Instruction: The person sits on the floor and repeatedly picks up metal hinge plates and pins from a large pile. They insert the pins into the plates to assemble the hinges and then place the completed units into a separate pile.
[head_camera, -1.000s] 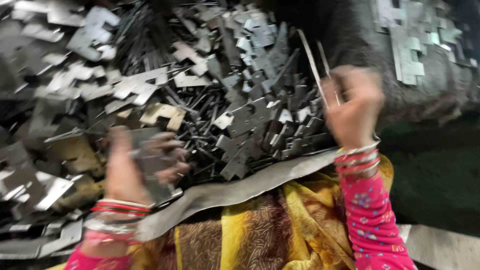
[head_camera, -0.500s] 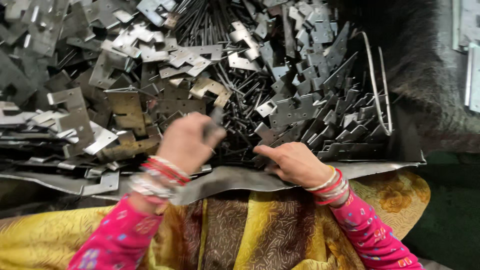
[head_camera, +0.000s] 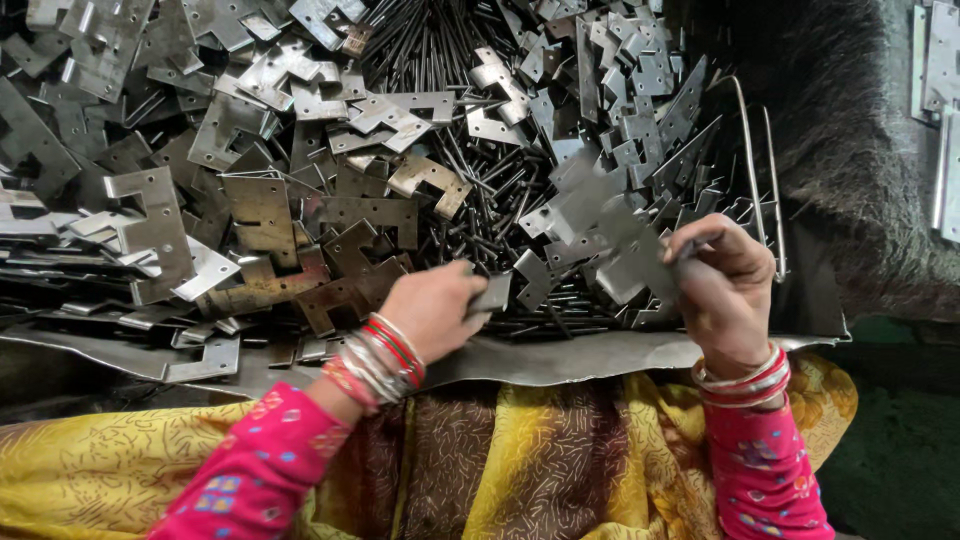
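My left hand (head_camera: 432, 310) is closed on a small grey metal hinge plate (head_camera: 494, 293) that sticks out past the fingers, low over the heap. My right hand (head_camera: 725, 283) grips another flat notched hinge plate (head_camera: 632, 262) by its edge, tilted up just above the pile. Both wrists carry red and silver bangles, and the sleeves are pink. Below the hands lies a big heap of loose steel hinge plates (head_camera: 260, 210) mixed with thin dark metal pins (head_camera: 470, 230).
A bent sheet-metal tray edge (head_camera: 590, 357) runs in front of my lap, which is covered in yellow and brown cloth (head_camera: 520, 460). Two long wire rods (head_camera: 752, 160) stand up at the right. More plates (head_camera: 940, 110) lie far right on dark ground.
My right hand has lifted from the tray edge and now holds a plate up at the right. My left hand has come down and forward with a plate. The view shifted slightly.
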